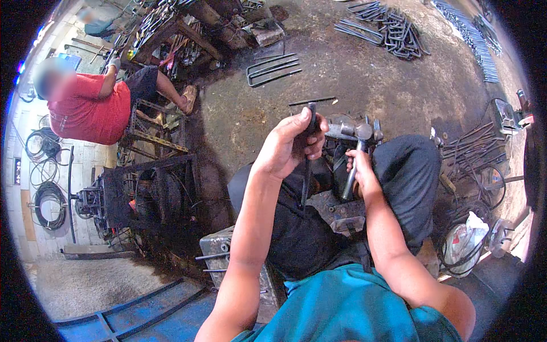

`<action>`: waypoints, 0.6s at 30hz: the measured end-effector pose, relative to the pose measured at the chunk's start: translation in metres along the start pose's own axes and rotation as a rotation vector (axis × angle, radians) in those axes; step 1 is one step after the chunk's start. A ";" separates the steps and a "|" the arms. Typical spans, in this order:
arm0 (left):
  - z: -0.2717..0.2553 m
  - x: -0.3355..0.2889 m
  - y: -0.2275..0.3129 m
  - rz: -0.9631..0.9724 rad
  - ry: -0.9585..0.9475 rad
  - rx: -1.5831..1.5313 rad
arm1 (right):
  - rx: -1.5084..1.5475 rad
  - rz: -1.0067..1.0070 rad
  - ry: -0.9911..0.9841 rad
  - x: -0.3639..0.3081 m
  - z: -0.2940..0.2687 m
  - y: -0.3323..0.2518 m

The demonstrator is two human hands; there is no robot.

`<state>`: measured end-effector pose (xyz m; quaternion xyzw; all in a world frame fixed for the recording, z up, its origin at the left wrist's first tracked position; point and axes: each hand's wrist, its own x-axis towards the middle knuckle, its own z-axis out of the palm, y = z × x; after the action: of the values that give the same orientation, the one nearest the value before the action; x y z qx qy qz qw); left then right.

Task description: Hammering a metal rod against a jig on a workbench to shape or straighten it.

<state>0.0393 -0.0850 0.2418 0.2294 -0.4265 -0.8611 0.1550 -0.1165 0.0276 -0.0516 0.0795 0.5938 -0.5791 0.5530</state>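
Left hand (292, 142): fingers curled tight round dark bar (306, 182), both ends jutting past the fist, long axis roughly fore-and-aft | right hand (363, 172): wrapped round hammer (363, 133), head foremost | bar lies left of hammer, apart

Left forearm (248, 214): bare, reaching forward and slightly inward
Left hand (286, 142): raised, fingers curled into a grip, thumb pointing forward
Right forearm (384, 225): bare, slanting forward and inward
Right hand (363, 171): fist-like, closed, lower in view
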 end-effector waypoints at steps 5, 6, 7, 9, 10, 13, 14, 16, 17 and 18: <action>0.001 0.002 -0.001 0.015 0.015 0.015 | -0.011 0.001 0.024 -0.003 0.002 -0.002; 0.001 0.002 -0.001 0.016 0.023 0.012 | -0.008 -0.009 0.027 -0.002 0.002 -0.002; 0.001 0.002 -0.001 0.016 0.030 0.009 | -0.006 -0.019 0.029 -0.002 0.002 -0.001; 0.003 0.003 -0.001 0.033 0.049 0.019 | -0.008 -0.018 0.029 -0.001 0.001 -0.001; 0.003 0.003 -0.002 0.051 0.069 0.030 | -0.011 -0.017 0.030 0.000 0.001 -0.001; 0.000 0.004 -0.003 0.077 0.076 0.037 | -0.021 -0.013 0.017 0.000 0.000 -0.001; 0.000 0.004 -0.003 0.077 0.076 0.037 | -0.021 -0.013 0.017 -0.001 0.000 -0.001; 0.001 0.004 -0.003 0.060 0.093 0.024 | -0.026 -0.016 0.004 -0.001 -0.002 0.000; 0.001 0.005 -0.003 0.059 0.091 0.024 | -0.025 -0.016 0.006 -0.001 -0.002 0.000; 0.001 0.005 -0.004 0.065 0.099 0.035 | -0.026 -0.021 0.009 -0.001 -0.003 0.000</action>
<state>0.0338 -0.0846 0.2381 0.2602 -0.4404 -0.8357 0.1998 -0.1181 0.0305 -0.0522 0.0689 0.6047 -0.5765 0.5452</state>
